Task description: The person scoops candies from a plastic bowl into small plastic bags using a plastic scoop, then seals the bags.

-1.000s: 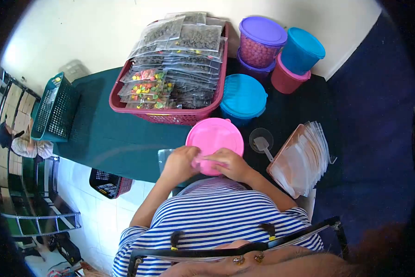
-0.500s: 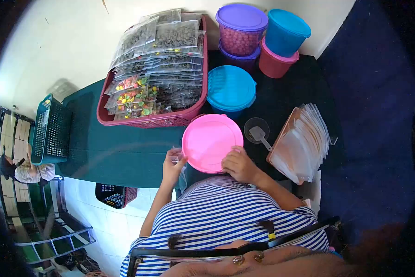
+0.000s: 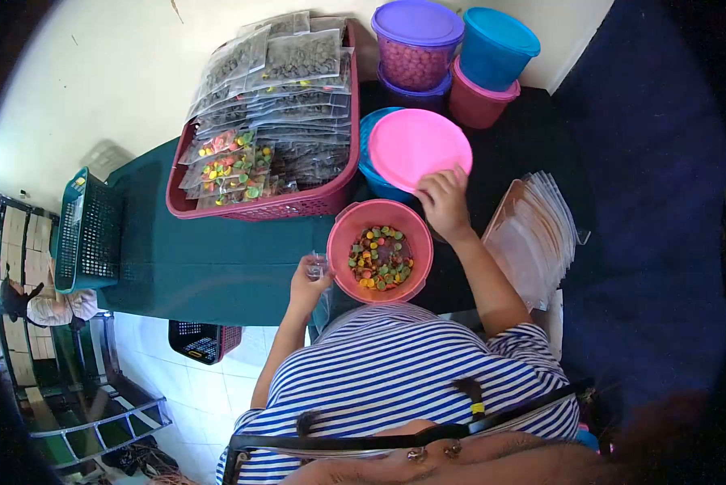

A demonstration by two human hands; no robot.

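Note:
My right hand (image 3: 445, 202) grips the pink lid (image 3: 421, 149) by its near edge, holding it over the blue-lidded tub (image 3: 371, 153). Below it, the pink tub (image 3: 339, 279) stands uncovered in front of me, with small green, yellow, orange and red candies (image 3: 381, 259) inside. At the tub's left side, my left hand (image 3: 308, 284) is closed around a clear plastic piece (image 3: 318, 265), whose kind I cannot make out. To the right, my forearm passes beside a stack of clear plastic bags (image 3: 533, 242) in a tray; the white scoop there is now hidden.
A maroon basket (image 3: 250, 212) packed with filled bags stands at the back left. Behind sit a purple-lidded tub (image 3: 418, 48) and a blue tub (image 3: 496, 52), both stacked on others. A green basket (image 3: 88, 234) is at the far left; a person (image 3: 52, 307) is beyond it.
My right hand has lifted the pink lid off the tub and moved it away toward the back right, exposing the candies. My left hand stays by the tub's left side.

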